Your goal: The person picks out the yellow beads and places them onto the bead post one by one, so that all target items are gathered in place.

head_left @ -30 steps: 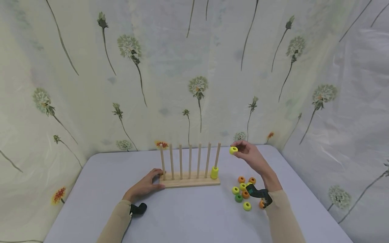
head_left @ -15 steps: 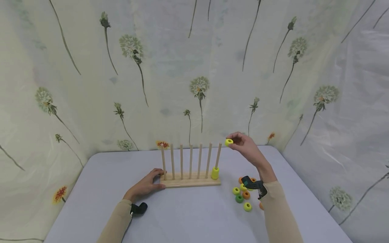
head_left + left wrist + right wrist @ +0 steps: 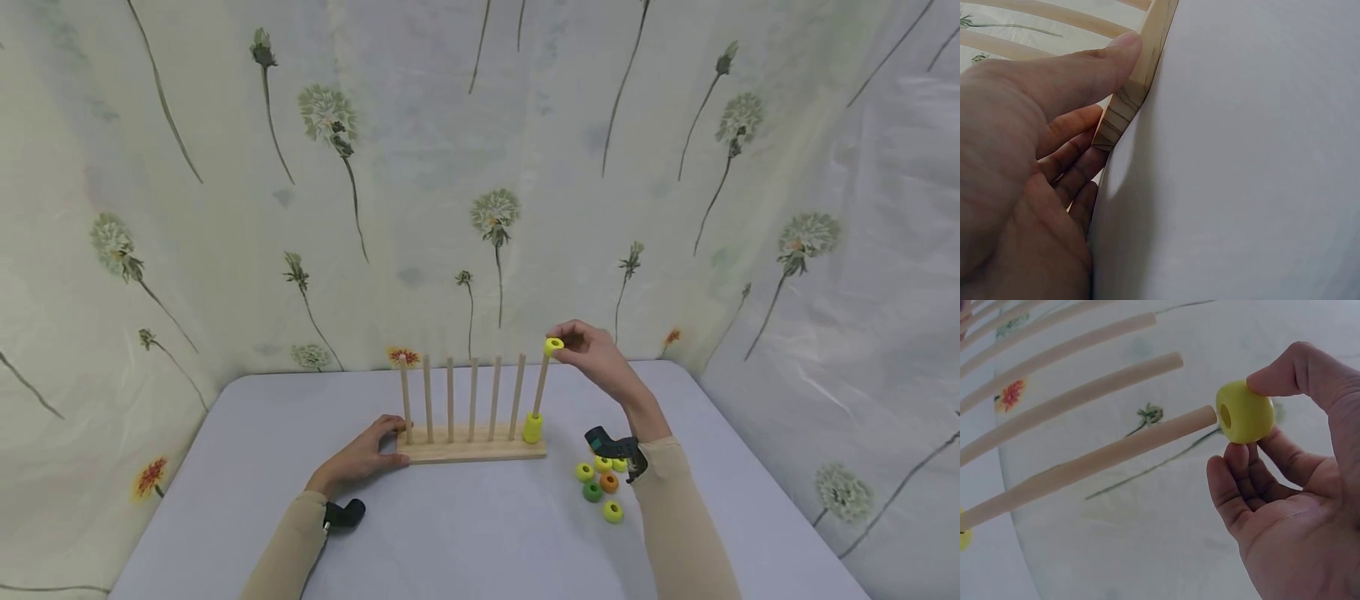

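My right hand (image 3: pixel 596 358) pinches a yellow bead (image 3: pixel 1247 411) between thumb and fingers. In the right wrist view the bead's hole faces the tip of the rightmost wooden peg (image 3: pixel 1104 456), right at its end. Lower on that same peg sit yellow beads (image 3: pixel 532 428), down at the base. The pegs stand in a row on a long wooden base (image 3: pixel 472 450). At the base's left end my left hand (image 3: pixel 363 458) grips it, the thumb (image 3: pixel 1107 65) along the front edge and the fingers behind, as the left wrist view shows.
Loose beads lie on the white table (image 3: pixel 450 533) right of the base, among them a green bead (image 3: pixel 592 492), an orange bead (image 3: pixel 609 482) and several yellow ones such as a near yellow bead (image 3: pixel 612 512). My right forearm hides part of this group. A flowered curtain (image 3: pixel 420 208) hangs behind.
My right hand has carried the yellow bead left and slightly up, from beside the rightmost peg to its top. The left hand keeps its grip on the base.
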`<state>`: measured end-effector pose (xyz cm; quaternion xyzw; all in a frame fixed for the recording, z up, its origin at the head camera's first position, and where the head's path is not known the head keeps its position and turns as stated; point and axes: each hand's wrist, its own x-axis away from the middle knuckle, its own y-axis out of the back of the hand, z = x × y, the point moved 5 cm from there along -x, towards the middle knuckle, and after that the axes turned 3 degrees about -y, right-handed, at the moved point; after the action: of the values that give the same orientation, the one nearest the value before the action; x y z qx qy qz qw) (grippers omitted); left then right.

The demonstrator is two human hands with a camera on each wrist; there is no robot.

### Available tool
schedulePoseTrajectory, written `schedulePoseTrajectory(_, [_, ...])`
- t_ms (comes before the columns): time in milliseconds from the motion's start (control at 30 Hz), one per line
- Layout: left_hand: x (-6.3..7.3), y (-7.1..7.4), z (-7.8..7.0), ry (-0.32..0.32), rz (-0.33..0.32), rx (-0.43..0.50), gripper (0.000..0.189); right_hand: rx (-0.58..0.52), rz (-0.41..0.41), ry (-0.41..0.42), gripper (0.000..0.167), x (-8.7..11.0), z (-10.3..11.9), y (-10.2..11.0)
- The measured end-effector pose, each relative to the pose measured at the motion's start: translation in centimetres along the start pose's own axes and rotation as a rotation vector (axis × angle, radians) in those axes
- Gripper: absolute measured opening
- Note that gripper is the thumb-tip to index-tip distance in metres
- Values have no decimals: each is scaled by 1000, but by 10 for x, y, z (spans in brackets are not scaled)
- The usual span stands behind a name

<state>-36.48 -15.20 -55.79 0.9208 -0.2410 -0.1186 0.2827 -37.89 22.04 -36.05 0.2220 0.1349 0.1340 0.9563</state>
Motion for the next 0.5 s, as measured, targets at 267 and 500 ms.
schedulePoseTrajectory(267, [-2,-1,5,-5,2,11,67,-37,14,-8,34,-2,-3,-5])
schedulePoseTrajectory(500, [-2,-1,5,-3,2,7,68,-13,12,-5,35,-4,-8,-6])
